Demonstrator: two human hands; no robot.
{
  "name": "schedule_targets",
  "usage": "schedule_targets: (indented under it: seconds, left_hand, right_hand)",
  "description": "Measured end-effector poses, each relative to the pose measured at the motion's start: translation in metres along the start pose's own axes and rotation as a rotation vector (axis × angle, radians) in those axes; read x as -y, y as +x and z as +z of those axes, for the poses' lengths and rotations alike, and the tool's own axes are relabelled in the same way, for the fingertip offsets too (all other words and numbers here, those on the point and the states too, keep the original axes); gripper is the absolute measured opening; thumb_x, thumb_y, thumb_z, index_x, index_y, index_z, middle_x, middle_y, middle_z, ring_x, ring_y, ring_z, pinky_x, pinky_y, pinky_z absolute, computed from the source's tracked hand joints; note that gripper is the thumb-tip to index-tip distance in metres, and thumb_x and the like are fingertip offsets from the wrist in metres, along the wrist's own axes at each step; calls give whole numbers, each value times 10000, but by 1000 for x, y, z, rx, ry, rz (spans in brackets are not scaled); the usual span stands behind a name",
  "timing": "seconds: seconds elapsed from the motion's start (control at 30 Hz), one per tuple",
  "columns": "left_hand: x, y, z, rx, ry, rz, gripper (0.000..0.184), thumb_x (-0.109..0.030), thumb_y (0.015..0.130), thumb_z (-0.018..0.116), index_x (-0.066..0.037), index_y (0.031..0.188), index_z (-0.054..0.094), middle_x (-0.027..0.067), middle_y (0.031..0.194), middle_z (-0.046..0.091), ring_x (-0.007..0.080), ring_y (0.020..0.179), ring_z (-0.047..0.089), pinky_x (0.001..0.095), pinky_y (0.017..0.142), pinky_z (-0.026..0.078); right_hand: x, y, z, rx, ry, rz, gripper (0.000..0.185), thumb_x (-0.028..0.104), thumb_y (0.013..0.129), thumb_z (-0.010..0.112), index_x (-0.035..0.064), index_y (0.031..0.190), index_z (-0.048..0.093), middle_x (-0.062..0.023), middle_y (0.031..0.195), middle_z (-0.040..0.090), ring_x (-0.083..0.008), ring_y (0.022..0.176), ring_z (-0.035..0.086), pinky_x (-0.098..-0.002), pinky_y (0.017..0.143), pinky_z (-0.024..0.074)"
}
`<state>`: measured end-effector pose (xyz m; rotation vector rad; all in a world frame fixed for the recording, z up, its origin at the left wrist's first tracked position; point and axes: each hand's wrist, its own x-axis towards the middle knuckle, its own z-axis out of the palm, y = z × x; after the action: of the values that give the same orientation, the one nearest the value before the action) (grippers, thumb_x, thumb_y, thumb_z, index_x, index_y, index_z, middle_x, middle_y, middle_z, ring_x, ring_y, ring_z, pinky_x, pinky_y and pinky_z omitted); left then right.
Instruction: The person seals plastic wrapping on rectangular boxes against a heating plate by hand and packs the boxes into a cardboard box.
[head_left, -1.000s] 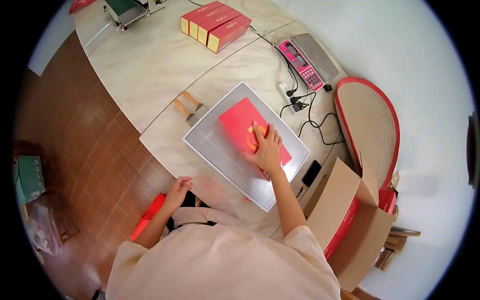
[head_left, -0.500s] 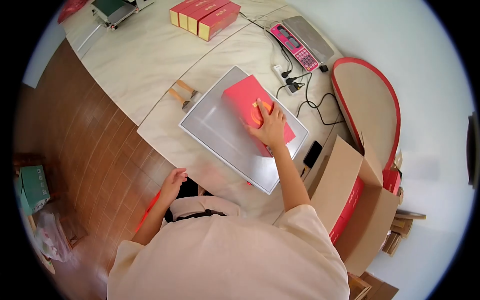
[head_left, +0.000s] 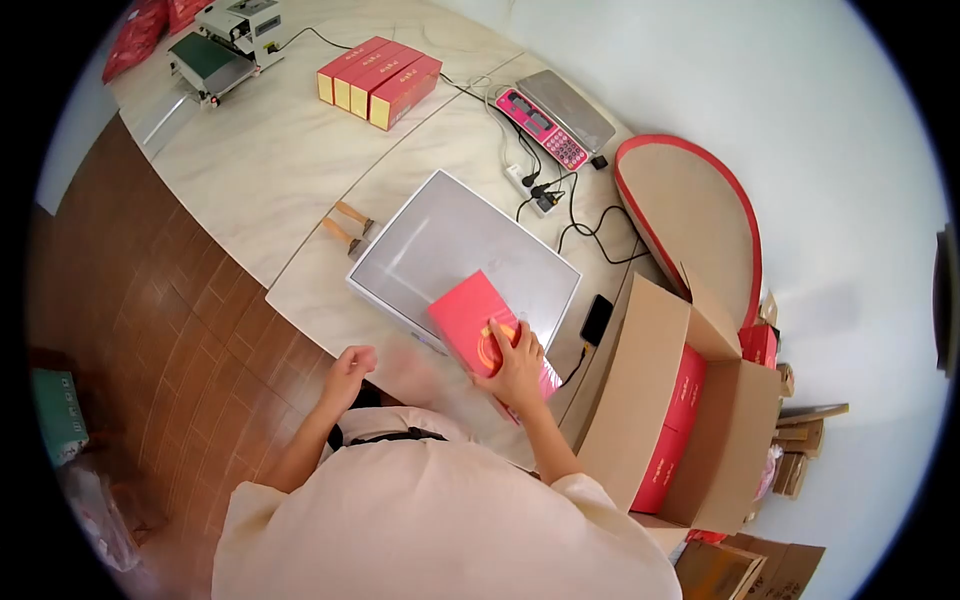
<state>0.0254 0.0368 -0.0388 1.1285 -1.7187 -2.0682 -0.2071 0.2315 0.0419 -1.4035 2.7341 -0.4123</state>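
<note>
My right hand [head_left: 512,372] grips a red gift box [head_left: 468,318] across its width, fingers on its top face beside a round gold emblem. The box is over the near edge of a flat grey metal plate with a white rim [head_left: 425,215], partly past it. Whether it touches the plate I cannot tell. At the table's front edge my left hand [head_left: 350,372] is held low with its fingers curled together, and nothing shows in it. Two scrapers with wooden handles [head_left: 345,230] lie at the plate's left side.
An open cardboard carton [head_left: 610,400] at right holds red boxes [head_left: 665,450]. A phone [head_left: 597,320], a power strip [head_left: 530,190] with cables, and a pink-keyed scale [head_left: 545,128] are on the table. Several red boxes [head_left: 380,80] and a machine [head_left: 215,65] stand farther back.
My right hand has drawn the red box toward my body, from the plate's middle to its near edge. My left hand has curled tighter. The camera view has shifted.
</note>
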Motion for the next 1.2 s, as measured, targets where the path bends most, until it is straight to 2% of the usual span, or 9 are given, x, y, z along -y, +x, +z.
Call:
schedule_targets:
  seconds: [0.17,0.2,0.23,0.33,0.47,0.63,0.7,1.03,1.2]
  left_hand:
    - [-19,-1,5,40,24,25,308,-254,965,503,-31,1173,545,68,1028,636,147,925,603,266,830,460]
    - [-28,0,10,64,-6,22,316,-265,969,495,-35,1179,542,74,1039,635,152,937,604,276,842,459]
    - [-42,0,16,91,-33,18,323,-277,972,488,-39,1185,538,81,1050,633,156,950,605,287,854,458]
    - [-81,-1,43,270,-76,62,403,-328,979,463,-57,1277,471,105,1133,603,172,1020,585,321,910,436]
    - [-135,-10,89,525,-129,164,621,-486,966,397,-58,1407,310,118,1298,495,201,1178,498,354,983,392]
    - [-163,-18,113,629,-119,172,809,-580,895,474,-46,1448,224,107,1390,381,195,1258,403,354,988,372]
    - [-163,-20,116,575,-157,175,822,-472,913,546,-8,1456,139,91,1198,452,145,1021,485,315,857,432]
    - [-163,-13,116,519,-104,94,822,-423,866,632,-23,1429,187,64,1147,483,100,921,490,256,717,417]
    - [-160,6,110,441,-183,35,801,-421,852,615,-19,1421,219,81,1188,510,130,986,523,299,833,430]
  right_hand:
    - [-4,-26,-30,151,411,199,943,395,578,797,153,1396,394,-182,1321,385,-353,1213,400,-462,1016,327]
    - [-6,-32,-34,115,883,254,882,395,663,774,71,1386,387,-120,1271,478,-267,1172,470,-382,1021,364]
    - [-14,-37,-39,103,888,284,882,395,663,774,71,1386,387,-120,1271,478,-267,1172,470,-382,1021,364]
    - [-35,-57,-45,172,2012,832,779,403,778,694,26,1382,376,-100,1213,548,-209,1142,513,-330,1011,385]
    - [-27,-53,-12,115,2532,572,767,404,790,682,27,1383,375,-102,1215,549,-209,1142,515,-330,1008,387]
    - [14,-56,6,101,2685,487,752,406,804,666,28,1384,373,-105,1217,550,-209,1143,517,-329,1005,389]
    - [22,-53,9,110,2707,479,746,407,810,660,28,1384,373,-106,1218,550,-209,1143,518,-329,1003,389]
    - [41,-40,16,115,2680,517,717,412,838,628,29,1386,369,-112,1222,553,-208,1144,524,-328,997,393]
    - [25,-29,0,118,2466,663,702,414,853,613,30,1388,368,-115,1225,554,-208,1145,526,-327,993,396]
